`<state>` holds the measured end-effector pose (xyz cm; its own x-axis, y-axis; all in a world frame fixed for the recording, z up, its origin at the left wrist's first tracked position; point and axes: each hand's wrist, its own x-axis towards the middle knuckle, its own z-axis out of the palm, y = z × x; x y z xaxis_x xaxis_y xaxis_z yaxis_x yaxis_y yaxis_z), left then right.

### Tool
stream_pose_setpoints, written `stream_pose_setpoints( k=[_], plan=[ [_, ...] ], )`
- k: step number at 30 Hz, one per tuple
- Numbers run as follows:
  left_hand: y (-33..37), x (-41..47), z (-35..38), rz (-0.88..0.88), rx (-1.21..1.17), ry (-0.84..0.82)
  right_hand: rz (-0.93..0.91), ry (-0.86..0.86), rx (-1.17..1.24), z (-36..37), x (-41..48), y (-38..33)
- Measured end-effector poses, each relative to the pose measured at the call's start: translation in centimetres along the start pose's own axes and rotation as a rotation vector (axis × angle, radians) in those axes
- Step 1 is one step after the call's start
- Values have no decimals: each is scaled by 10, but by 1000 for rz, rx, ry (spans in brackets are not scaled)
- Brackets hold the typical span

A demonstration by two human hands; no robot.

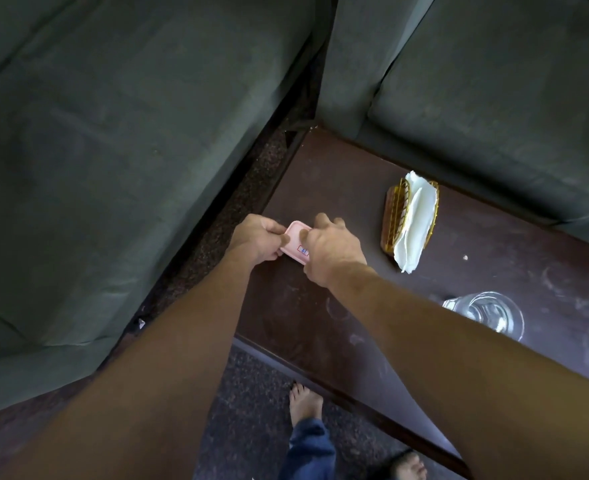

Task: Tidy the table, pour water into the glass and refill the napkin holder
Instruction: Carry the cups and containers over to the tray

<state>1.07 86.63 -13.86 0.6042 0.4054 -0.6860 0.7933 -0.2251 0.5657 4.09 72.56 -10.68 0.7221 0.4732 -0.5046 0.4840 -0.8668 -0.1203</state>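
Both hands meet at frame centre: the left hand (258, 242) and right hand (331, 251) each pinch a small pink rounded-rectangular pack (296, 241), perhaps tissues, at the left end of the dark brown wooden surface (321, 188). To their right sits a gold wire napkin holder (395, 216) holding white napkins (414, 226). A clear glass (490, 313) stands at lower right.

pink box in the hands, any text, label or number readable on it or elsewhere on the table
Pink box: small red-bordered sticker with blue characters, right beside the right hand; too small and blurred to read.
Napkin holder, glass, table: no text visible.
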Motion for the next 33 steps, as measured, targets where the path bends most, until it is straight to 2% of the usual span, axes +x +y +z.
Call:
stream_pose_setpoints(
  k=[3,7,13,16,19,27,33],
  plan=[
    [7,-7,3,67,156,44,3,31,59,4,-12,3],
    [44,-28,0,187,173,2,61,187,234,-8,-36,27],
    [147,-80,55,467,196,-43,203,404,382,-53,-93,121],
    [200,-122,124,590,202,-80,286,519,414,-72,-145,195],
    [249,-171,210,681,235,-186,387,619,373,-80,-211,281],
    [337,-338,462,1024,475,-414,698,673,268,-54,-419,496],
    [338,-426,607,1038,483,-502,993,724,339,-3,-515,589]
  ],
)
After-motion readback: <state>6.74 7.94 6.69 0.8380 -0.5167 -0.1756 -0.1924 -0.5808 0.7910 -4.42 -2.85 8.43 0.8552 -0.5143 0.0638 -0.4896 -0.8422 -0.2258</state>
